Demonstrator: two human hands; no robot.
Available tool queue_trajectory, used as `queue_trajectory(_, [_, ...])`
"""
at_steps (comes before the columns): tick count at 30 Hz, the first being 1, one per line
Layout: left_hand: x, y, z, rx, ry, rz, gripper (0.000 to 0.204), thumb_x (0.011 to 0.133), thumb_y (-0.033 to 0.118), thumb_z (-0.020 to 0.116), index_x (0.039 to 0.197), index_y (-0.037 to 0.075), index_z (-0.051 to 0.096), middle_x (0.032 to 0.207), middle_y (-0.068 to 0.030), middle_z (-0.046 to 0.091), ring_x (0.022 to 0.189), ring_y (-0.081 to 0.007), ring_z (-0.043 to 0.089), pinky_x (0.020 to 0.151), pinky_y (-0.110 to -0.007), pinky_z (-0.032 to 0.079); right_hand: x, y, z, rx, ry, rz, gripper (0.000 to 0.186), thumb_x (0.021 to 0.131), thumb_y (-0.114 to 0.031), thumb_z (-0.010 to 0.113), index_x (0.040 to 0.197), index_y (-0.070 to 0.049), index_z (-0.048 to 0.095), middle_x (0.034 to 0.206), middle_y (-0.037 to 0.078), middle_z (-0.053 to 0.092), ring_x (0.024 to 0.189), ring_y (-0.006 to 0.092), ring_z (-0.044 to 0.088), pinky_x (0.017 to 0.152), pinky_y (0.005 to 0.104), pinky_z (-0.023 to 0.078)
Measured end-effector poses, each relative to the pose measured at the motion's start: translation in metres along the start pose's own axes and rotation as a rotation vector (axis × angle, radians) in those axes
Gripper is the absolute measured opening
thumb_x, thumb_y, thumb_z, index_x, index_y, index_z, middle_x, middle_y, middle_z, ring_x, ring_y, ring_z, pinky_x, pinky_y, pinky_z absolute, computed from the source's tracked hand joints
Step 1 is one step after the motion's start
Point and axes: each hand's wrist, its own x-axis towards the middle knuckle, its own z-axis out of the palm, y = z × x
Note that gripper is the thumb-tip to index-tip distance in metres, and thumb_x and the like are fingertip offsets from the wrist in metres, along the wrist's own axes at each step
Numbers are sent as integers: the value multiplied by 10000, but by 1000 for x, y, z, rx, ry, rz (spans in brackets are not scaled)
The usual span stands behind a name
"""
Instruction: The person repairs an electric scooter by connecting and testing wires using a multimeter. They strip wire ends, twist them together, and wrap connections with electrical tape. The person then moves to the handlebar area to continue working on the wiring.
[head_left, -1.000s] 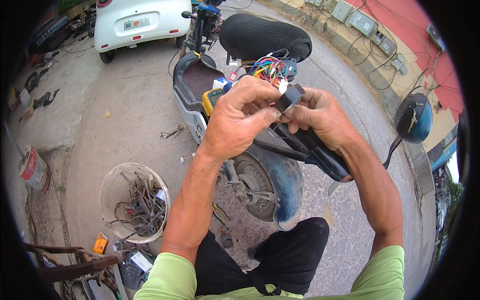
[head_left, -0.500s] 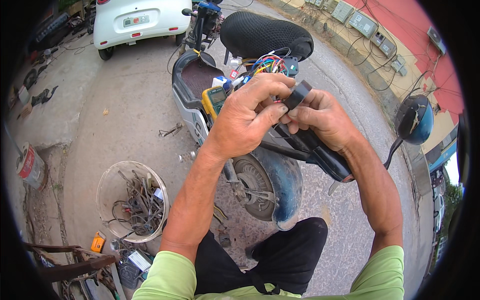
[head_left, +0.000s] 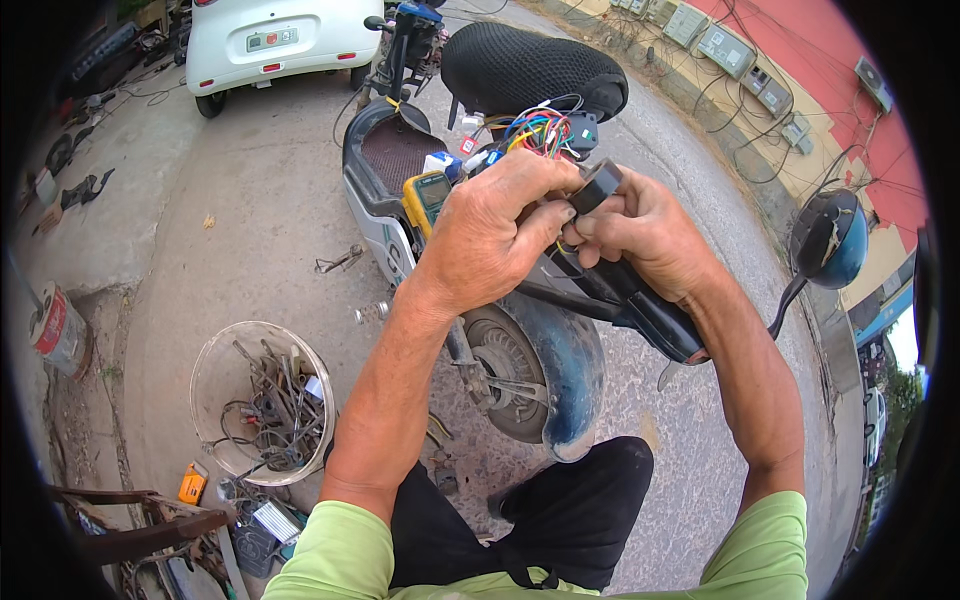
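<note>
A roll of black tape (head_left: 598, 187) is held up between my two hands, above the scooter's handlebar end. My left hand (head_left: 495, 235) is closed, its thumb and fingers pinched against the roll's left side. From the right, my right hand (head_left: 645, 240) is closed too, its bent fingers gripping just under and behind the roll. A bit of yellow wire (head_left: 563, 246) shows below the fingertips; its grip point is hidden. Just beyond my hands lies a bundle of coloured wires (head_left: 540, 130). A yellow multimeter (head_left: 427, 200) rests left of my left hand.
The scooter's front wheel (head_left: 510, 375) and blue fender (head_left: 575, 385) are below my hands. A mirror (head_left: 830, 238) sticks out at right. On the left stands a bucket (head_left: 207, 400) of tools. The black seat (head_left: 530, 70) and a white car (head_left: 285, 45) are farther off.
My fingers have shifted slightly around the tape roll, and a bit of yellow wire now shows beneath them. Both arms stay in nearly the same place.
</note>
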Motion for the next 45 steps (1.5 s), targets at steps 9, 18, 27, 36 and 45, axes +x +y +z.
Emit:
queue_trajectory(9, [4, 3, 3, 174, 88, -49, 227, 847, 17, 714, 1073, 25, 698, 854, -61, 666, 663, -113, 581, 579, -277, 474, -2, -2, 5, -43, 191, 37, 345, 817, -170, 763, 1030, 12, 563, 892, 140, 741, 706, 145, 698, 570, 230, 455])
queue_trajectory(18, [8, 2, 6, 197, 137, -149, 241, 830, -2, 737, 1067, 31, 709, 798, -4, 674, 586, -10, 500, 500, -212, 406, -3, 8, 12, -77, 127, -186, 188, 838, -19, 761, 931, 1, 600, 805, 23, 652, 711, 52, 625, 666, 214, 530])
queue_trajectory(27, [10, 4, 6, 10, 136, -226, 152, 894, 63, 701, 1032, 1, 712, 877, -93, 719, 735, -138, 687, 632, -285, 540, -4, 18, 13, -254, 175, -215, 162, 833, -95, 787, 915, -20, 670, 723, -25, 619, 634, 27, 536, 579, 215, 453])
queue_trajectory(36, [10, 6, 2, -56, 116, -205, 144, 959, 92, 663, 1044, -18, 703, 878, -101, 733, 759, -130, 699, 669, -278, 551, -9, 12, 19, -518, 311, -379, 215, 798, -150, 800, 894, -22, 656, 639, 6, 507, 582, 91, 462, 543, 292, 414])
queue_trajectory(45, [8, 6, 1, -75, 104, -188, 150, 939, 85, 668, 1048, -14, 695, 888, -104, 725, 745, -132, 700, 657, -286, 553, -12, 2, 26, -769, 317, -438, 183, 772, -133, 774, 910, -40, 697, 708, 71, 581, 582, 195, 541, 581, 343, 464])
